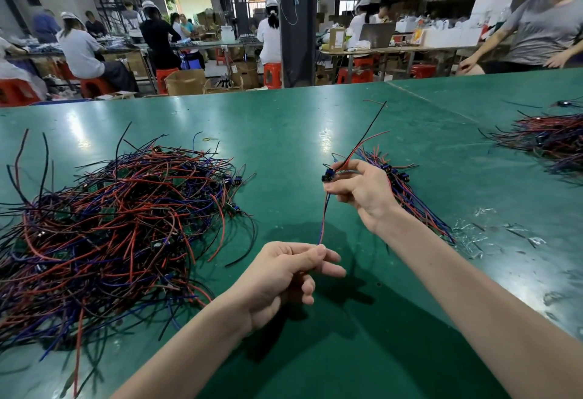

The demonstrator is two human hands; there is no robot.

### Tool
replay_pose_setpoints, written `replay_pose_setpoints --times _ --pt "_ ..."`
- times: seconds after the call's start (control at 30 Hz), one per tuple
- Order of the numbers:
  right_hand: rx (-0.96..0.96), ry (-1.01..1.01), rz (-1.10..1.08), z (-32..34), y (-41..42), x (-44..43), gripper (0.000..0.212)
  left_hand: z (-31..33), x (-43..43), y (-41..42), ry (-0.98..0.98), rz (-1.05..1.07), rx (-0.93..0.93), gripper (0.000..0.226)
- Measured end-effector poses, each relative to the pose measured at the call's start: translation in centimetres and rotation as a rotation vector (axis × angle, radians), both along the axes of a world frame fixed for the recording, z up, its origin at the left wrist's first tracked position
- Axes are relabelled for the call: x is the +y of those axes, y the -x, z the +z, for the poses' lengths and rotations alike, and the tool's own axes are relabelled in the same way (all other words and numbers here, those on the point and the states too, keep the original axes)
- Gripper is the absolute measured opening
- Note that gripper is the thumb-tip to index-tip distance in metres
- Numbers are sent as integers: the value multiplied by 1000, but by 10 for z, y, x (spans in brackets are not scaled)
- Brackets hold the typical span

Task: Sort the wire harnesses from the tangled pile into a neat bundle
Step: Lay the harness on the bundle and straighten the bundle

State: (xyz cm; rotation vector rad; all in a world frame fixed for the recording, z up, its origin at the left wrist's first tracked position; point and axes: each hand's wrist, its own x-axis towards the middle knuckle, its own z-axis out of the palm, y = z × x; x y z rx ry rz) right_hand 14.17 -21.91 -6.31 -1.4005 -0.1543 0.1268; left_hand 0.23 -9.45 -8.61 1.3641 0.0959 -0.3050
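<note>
The big green table (pixel 299 120) filled most of the view. On its left side lay the tangled pile (pixel 110 225), a wide heap of red, blue and black wires all mixed up. On the right, a little farther off, lay the neat bundle (pixel 407 190), much smaller, with its wires lined up side by side. The right arm hid part of it.

One wire harness (pixel 324 212) was up in the air between the two hands, pulled nearly straight.

What could go wrong? A hard tug might pull the thin wires out of the small dark plug (pixel 327 176). The long loose black and red ends poking up and away could catch on the neat bundle and mess it up. If the harness went down crooked, the bundle would not stay tidy.

The right hand (pixel 362 190) had its fingers curled in and pinched the harness at the plug end. It may have touched the bundle behind it, but that was too hard to see. The left hand (pixel 284 272), nearer, pinched the low tip of the red and blue wires between thumb and first finger. Its other fingers were loose and a bit spread.
</note>
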Motion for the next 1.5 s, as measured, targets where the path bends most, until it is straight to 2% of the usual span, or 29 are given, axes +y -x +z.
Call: replay_pose_setpoints --times 0.13,0.37,0.47,0.53,0.6,0.7,0.8,0.9,1.1,1.23,1.33,1.5 --pt "52 -70 12 3 1 -1 35 1 0 -1 18 -48 30 24" --pt "306 -425 196 17 5 0 29 4 0 -3 234 -71 189 21" --pt "335 -435 242 20 8 0 27 2 -3 0 133 -90 111 22" --pt "294 -343 228 21 8 0 32 -1 -8 3 49 -105 30 24" --pt "254 -242 196 23 4 -2 35 -3 -11 5 55 -85 -7 24" --pt "229 -138 188 35 -11 -13 29 -3 -13 5 81 -52 -11 28" --pt "183 108 224 54 -39 -33 20 -2 -13 5 76 -63 5 28" --pt "142 362 207 71 -69 -53 21 -2 -14 3 80 -75 17 25" --pt "230 715 124 58 -97 -63 30 -1 -13 4 58 -94 28 20" --pt "72 876 -85 46 -101 -58 16 -1 -13 4 61 -99 39 20" --pt "-88 1115 -176 42 -94 -56 9 -1 -13 4 61 -106 42 20" --pt "-268 1355 -145 27 -79 -51 30 0 -13 4 60 -113 41 21"
